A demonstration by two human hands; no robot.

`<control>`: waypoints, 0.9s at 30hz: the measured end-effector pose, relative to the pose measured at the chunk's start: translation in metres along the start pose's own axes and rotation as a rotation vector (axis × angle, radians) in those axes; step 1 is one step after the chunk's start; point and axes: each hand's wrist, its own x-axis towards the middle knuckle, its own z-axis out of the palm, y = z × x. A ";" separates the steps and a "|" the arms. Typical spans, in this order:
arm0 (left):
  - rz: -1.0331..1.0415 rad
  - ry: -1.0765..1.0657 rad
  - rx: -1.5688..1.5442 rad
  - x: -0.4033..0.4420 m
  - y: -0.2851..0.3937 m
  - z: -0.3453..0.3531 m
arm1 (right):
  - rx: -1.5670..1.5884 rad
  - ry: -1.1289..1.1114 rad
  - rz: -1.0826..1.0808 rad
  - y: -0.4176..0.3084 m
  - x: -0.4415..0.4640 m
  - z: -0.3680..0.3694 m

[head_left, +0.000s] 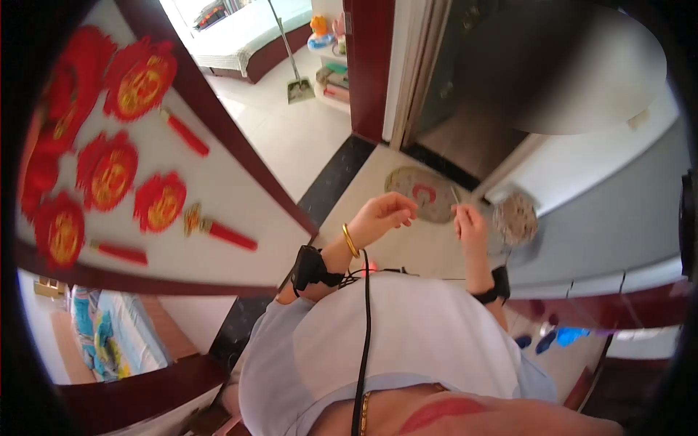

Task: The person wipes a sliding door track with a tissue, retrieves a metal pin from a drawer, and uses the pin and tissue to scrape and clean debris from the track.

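My left hand [384, 216], with a gold bangle [350, 240] and a black strap device at the wrist, is in front of my body with its fingers curled in toward the thumb; anything between them is too small to tell. A short way to its right is my right hand [470, 222], its fingers pinched together. A thin, pale sliver [456, 195] shows at those fingertips, too small to name. The hands are apart, above the floor and an oval mat [422, 193]. A black cable [367, 320] runs down over the light shirt [414, 327].
On the left, red and gold decorations [138, 81] cover a white panel. Behind it are a long-handled dustpan [299, 91] and a bed [240, 43]. A round woven object [515, 218] sits right of the mat, beside a grey surface [618, 211]. Another bed [123, 334] shows lower left.
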 end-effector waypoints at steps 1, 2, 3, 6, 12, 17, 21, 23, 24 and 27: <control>0.038 0.004 -0.014 0.029 0.005 -0.020 | 0.068 0.027 0.077 0.017 0.026 -0.001; 0.038 0.019 -0.037 0.053 0.011 -0.036 | 0.137 0.055 0.176 0.027 0.043 -0.004; 0.075 -0.007 -0.062 0.081 0.021 -0.055 | 0.089 0.103 0.177 0.021 0.065 -0.004; 0.120 -0.046 -0.102 0.151 0.043 -0.107 | 0.024 0.184 0.174 0.038 0.134 -0.023; 0.122 0.037 -0.013 0.244 0.043 -0.242 | 0.016 0.128 0.404 0.093 0.277 0.021; 0.020 0.485 -0.022 0.277 0.047 -0.378 | 0.023 -0.445 0.446 0.158 0.446 0.162; 0.023 0.822 0.023 0.273 0.077 -0.460 | 0.123 -0.747 0.553 0.110 0.556 0.296; 0.041 0.897 0.028 0.268 0.084 -0.499 | 0.138 -0.894 0.526 0.096 0.601 0.359; 0.034 0.988 0.008 0.264 0.085 -0.519 | 0.146 -0.961 0.518 0.090 0.620 0.391; 0.014 1.141 -0.066 0.266 0.071 -0.579 | 0.153 -1.069 0.430 0.097 0.684 0.480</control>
